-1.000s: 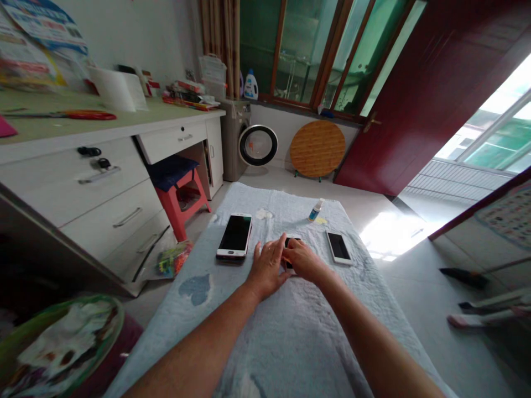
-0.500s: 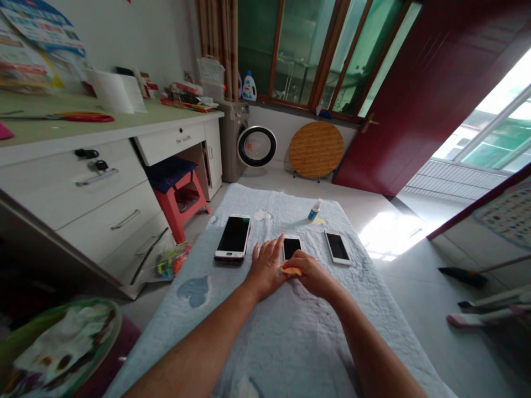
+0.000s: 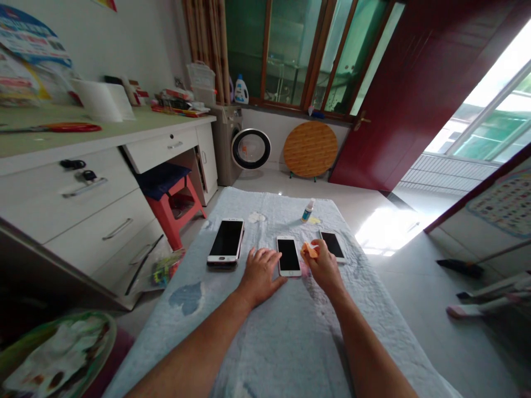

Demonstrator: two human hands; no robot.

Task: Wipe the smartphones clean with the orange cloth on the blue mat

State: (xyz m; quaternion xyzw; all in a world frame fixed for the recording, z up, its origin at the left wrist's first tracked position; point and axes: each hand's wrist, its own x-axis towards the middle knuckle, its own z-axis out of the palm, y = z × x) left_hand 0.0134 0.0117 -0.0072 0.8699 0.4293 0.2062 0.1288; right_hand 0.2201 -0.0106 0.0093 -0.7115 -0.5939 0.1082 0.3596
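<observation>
A white smartphone (image 3: pixel 289 256) with a dark screen lies face up in front of me. My left hand (image 3: pixel 260 272) rests flat with its fingers spread on the cloth at the phone's left edge, fingertips at its side. My right hand (image 3: pixel 324 270) is closed on an orange cloth (image 3: pixel 310 250), just right of that phone. Partly behind the right hand lies a second white smartphone (image 3: pixel 333 246). Farther left a larger white smartphone (image 3: pixel 226 241) lies on top of something dark, perhaps another phone. A small spray bottle (image 3: pixel 307 210) stands upright behind them.
A pale blue patterned cloth (image 3: pixel 286 337) covers the table. To the left are a white desk (image 3: pixel 91 213) with drawers, a red stool (image 3: pixel 172 202) and a waste bin (image 3: pixel 110 337). Beyond the table stand a washing machine (image 3: pixel 227 146) with its door open and a round wooden tabletop (image 3: pixel 310 152).
My right hand has moved right with the orange cloth, off the middle phone. My left hand has shifted slightly left and lies flatter, so the whole middle phone shows.
</observation>
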